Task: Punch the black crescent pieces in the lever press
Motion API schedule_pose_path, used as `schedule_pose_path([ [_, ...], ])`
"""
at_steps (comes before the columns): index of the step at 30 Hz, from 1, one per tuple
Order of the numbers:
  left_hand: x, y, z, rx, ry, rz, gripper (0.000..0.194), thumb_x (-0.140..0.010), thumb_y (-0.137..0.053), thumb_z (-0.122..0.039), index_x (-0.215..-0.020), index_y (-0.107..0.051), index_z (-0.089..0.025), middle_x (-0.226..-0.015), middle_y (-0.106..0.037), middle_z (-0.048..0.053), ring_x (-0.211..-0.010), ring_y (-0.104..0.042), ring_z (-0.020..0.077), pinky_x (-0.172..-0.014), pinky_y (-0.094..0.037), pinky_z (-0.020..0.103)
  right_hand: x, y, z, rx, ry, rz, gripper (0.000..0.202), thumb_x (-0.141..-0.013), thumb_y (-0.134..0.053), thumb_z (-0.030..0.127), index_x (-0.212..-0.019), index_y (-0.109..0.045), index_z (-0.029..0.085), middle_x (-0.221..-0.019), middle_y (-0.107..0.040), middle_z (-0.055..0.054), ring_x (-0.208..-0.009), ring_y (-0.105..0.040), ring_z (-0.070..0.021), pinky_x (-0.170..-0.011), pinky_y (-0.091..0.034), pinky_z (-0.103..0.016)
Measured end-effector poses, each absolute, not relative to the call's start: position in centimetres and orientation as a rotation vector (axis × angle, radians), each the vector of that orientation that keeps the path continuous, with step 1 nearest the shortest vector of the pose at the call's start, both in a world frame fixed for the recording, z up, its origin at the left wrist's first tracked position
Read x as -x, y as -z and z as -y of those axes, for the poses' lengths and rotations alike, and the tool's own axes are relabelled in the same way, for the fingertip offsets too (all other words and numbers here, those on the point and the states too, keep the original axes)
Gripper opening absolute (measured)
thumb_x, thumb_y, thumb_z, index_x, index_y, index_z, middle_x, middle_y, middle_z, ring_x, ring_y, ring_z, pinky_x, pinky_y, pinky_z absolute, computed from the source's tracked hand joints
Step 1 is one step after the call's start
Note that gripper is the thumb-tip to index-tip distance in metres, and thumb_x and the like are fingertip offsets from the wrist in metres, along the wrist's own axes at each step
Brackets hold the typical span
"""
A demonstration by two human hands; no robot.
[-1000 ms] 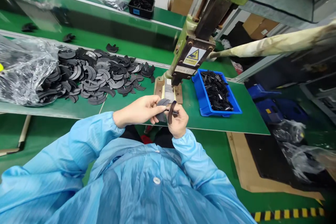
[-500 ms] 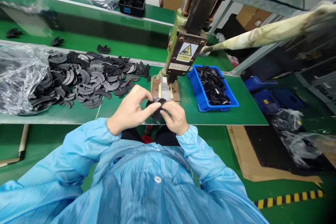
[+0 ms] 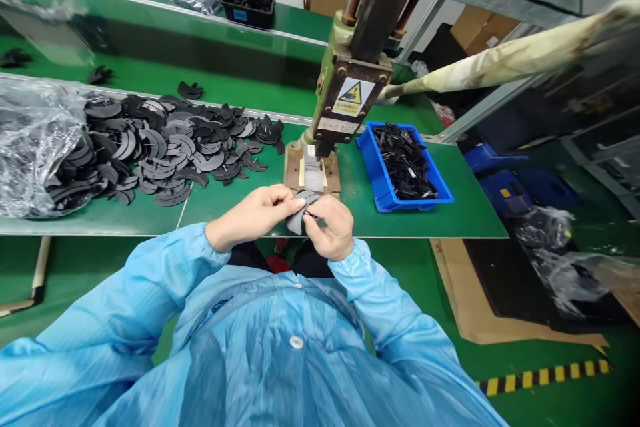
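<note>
A curved dark grey plastic part [image 3: 297, 220] is held between my hands, just in front of the press base [image 3: 294, 170]. My left hand [image 3: 257, 213] pinches its left side between thumb and fingers. From the right, my right hand [image 3: 331, 223] closes on the same part; a small black piece shows by its fingertips, too small to name. The hand press [image 3: 345, 97] stands upright behind my hands, with a warning label on its front. To the left a heap of similar curved parts [image 3: 170, 147] spreads over the green bench [image 3: 240, 213].
A blue bin [image 3: 380, 197] of slim black parts stands right of the press. The press's long wrapped lever [image 3: 500, 60] reaches out to the upper right. A clear plastic bag [image 3: 35, 153] lies at the left. Behind, a black bin [image 3: 250, 17] sits on the far shelf.
The curved part has turned, so that its grey face now shows. My left hand's fingers have lowered and drawn in around it; both hands stay in front of the press.
</note>
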State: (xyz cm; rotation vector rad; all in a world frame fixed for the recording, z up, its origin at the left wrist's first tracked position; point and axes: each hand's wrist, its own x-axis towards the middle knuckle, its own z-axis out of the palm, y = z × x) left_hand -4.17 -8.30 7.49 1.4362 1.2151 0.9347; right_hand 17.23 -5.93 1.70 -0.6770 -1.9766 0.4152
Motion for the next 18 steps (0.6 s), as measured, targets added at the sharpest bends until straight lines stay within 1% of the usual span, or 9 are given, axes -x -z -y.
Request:
schedule_pose_path([
  [3, 4.0, -7.3, 8.3, -1.269, -0.986, -1.133, 0.046, -0.083, -0.085, -0.061, -0.084, -0.062, -0.022, -0.078, -0.058, -0.001, -0.07, -0.053, 0.0129, -0.062, -0.045, 0.024, -17.3, -1.6, 6.2, 0.682, -0.447, 1.932, 0.013, -0.098, -0.066, 0.033, -0.109, -0.071, 0.029, -0.096, -0.077, -0.005, -0.088, -0.074, -0.0209, -0.081, -0.063, -0.042],
  [5, 4.1, -7.0, 8.2, -1.199, -0.92, -1.034, 0.048, -0.082, -0.086, -0.065, -0.094, -0.066, -0.022, -0.082, -0.063, -0.001, -0.07, -0.058, 0.0126, -0.062, -0.051, 0.024, -17.5, -1.6, 6.1, 0.684, -0.465, 1.932, 0.015, -0.098, -0.066, 0.033, -0.111, -0.072, 0.029, -0.098, -0.078, -0.005, -0.092, -0.076, -0.0218, -0.083, -0.064, -0.042],
  [7, 4.6, -6.7, 7.6, -1.182, -0.837, -0.991, 0.051, -0.083, -0.084, -0.068, -0.094, -0.069, -0.021, -0.079, -0.063, -0.001, -0.062, -0.058, 0.0111, -0.057, -0.052, 0.023, -18.0, -1.7, 5.6, 0.707, -0.476, 1.944, 0.02, -0.098, -0.067, 0.033, -0.117, -0.073, 0.029, -0.104, -0.079, -0.006, -0.098, -0.077, -0.0226, -0.087, -0.066, -0.043],
  [9, 5.5, -6.2, 6.1, -1.169, -0.88, -1.064, 0.051, -0.084, -0.084, -0.067, -0.088, -0.068, -0.019, -0.071, -0.061, -0.002, -0.055, -0.055, 0.0089, -0.052, -0.049, 0.021, -19.1, -1.5, 5.0, 0.775, -0.473, 1.929, 0.027, -0.098, -0.067, 0.032, -0.125, -0.071, 0.029, -0.11, -0.079, -0.008, -0.105, -0.076, -0.0231, -0.092, -0.066, -0.043],
  [12, 7.6, -5.4, 1.4, -1.055, -0.996, -1.243, 0.046, -0.088, -0.084, -0.058, -0.082, -0.062, -0.019, -0.065, -0.062, -0.001, -0.051, -0.057, 0.0086, -0.049, -0.048, 0.018, -21.8, -0.4, 3.9, 0.941, -0.437, 1.819, 0.032, -0.101, -0.063, 0.029, -0.133, -0.067, 0.025, -0.112, -0.075, -0.009, -0.106, -0.074, -0.0224, -0.095, -0.065, -0.044],
  [15, 9.6, -5.0, -5.7, -0.923, -1.0, -1.403, 0.037, -0.092, -0.086, -0.041, -0.082, -0.058, -0.019, -0.064, -0.064, 0.001, -0.052, -0.062, 0.0099, -0.053, -0.053, 0.019, -24.5, 1.6, 3.2, 1.073, -0.39, 1.73, 0.028, -0.101, -0.061, 0.027, -0.128, -0.067, 0.025, -0.109, -0.072, -0.009, -0.099, -0.074, -0.0217, -0.089, -0.066, -0.044],
  [18, 10.7, -5.2, -13.7, -0.857, -1.049, -1.58, 0.036, -0.092, -0.087, -0.029, -0.08, -0.054, -0.019, -0.064, -0.063, 0.0, -0.053, -0.063, 0.0099, -0.059, -0.058, 0.021, -26.0, 3.2, 3.1, 1.145, -0.34, 1.707, 0.022, -0.1, -0.062, 0.025, -0.121, -0.069, 0.026, -0.105, -0.073, -0.009, -0.095, -0.073, -0.0229, -0.082, -0.065, -0.044],
])
